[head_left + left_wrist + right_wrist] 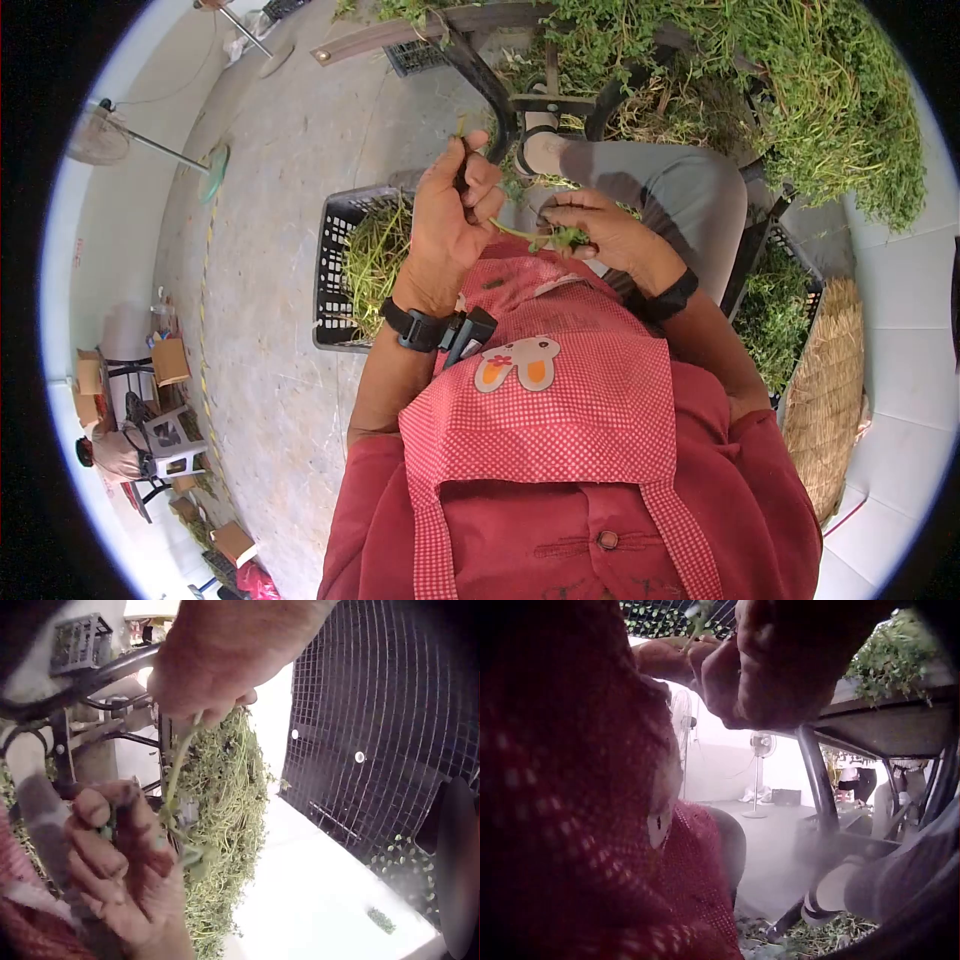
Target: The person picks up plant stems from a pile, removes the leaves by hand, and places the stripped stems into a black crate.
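In the head view, my left hand point(448, 215) grips a thin green stem point(518, 233) in curled fingers, above the red checked apron point(560, 430). The stem slants down to a small cluster of leaves point(570, 237) at the fingertips of my right hand point(615, 240). The left wrist view shows the stem point(178, 765) hanging from the left hand point(225, 667). Below it the right hand point(142, 877) faces palm up, its fingers curled around small green bits point(107, 831). In the right wrist view, the right hand's grip is hidden.
A black crate point(325, 265) of pale stems stands on the floor at left. Greens point(830, 110) heap over the table point(400, 35) ahead. Another crate of leafy greens point(775, 310) stands at right beside a straw mat point(825, 400). Standing fans point(160, 148) are farther off.
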Action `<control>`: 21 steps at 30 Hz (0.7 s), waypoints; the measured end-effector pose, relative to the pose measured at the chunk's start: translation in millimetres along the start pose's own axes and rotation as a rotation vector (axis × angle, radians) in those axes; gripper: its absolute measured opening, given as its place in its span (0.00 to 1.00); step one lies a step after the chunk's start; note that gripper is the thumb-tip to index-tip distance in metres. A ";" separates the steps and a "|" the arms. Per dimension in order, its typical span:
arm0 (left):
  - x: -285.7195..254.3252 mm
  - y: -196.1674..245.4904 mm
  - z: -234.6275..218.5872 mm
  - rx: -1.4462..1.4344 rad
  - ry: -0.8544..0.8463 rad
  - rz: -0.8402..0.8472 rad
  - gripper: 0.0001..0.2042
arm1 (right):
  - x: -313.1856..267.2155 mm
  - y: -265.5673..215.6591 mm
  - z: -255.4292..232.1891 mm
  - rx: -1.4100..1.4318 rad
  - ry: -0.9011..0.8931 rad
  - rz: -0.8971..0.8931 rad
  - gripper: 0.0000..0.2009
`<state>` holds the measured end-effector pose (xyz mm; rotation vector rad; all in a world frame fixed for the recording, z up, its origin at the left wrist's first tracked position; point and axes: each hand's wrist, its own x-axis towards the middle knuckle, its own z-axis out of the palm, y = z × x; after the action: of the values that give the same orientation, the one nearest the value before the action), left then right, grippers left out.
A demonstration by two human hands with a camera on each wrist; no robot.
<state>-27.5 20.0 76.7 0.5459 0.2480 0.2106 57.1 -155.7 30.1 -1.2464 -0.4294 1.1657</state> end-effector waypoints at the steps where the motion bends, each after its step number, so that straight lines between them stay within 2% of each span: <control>1: 1.2 0.3 -2.6 -0.053 -0.021 0.004 0.12 | -2.4 1.4 3.6 0.082 0.028 -0.037 0.11; 3: 3.6 -0.2 -5.3 -0.106 -0.044 0.009 0.12 | -1.8 1.4 3.9 0.163 0.057 -0.074 0.12; 5: 4.5 -0.2 -6.9 -0.128 -0.040 0.003 0.12 | 2.4 2.0 1.4 0.226 -0.161 0.098 0.13; 8: 4.3 -0.1 -6.1 -0.100 -0.028 0.022 0.12 | 0.6 2.0 1.0 0.210 -0.241 0.116 0.14; 12: 4.9 -1.1 -6.2 -0.052 -0.052 0.029 0.12 | -1.0 6.3 3.7 0.250 -0.209 0.134 0.15; 14: 2.8 -2.6 -0.8 0.011 0.049 0.053 0.12 | -1.9 8.1 3.0 0.362 -0.349 0.066 0.12; 15: 2.6 -3.0 -2.1 0.010 0.049 0.055 0.12 | -1.8 9.5 3.9 0.361 -0.350 0.066 0.12; 17: 2.6 -2.9 -5.9 0.003 -0.015 0.038 0.12 | -1.5 12.1 7.8 0.280 -0.122 0.064 0.09; 18: 3.6 -1.0 -4.6 0.003 -0.021 0.043 0.12 | -1.2 9.9 8.6 0.274 -0.124 0.060 0.09; 20: 2.2 0.7 -2.6 0.052 0.035 0.184 0.13 | -3.9 8.9 10.7 0.109 -0.041 -0.045 0.09; 21: 2.0 4.4 -1.8 0.053 0.031 0.186 0.13 | -4.1 9.4 10.0 0.106 -0.042 -0.050 0.09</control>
<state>-26.7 25.1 77.2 0.6193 0.2336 0.3944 43.2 -155.2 26.5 -1.1156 -0.4221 1.1594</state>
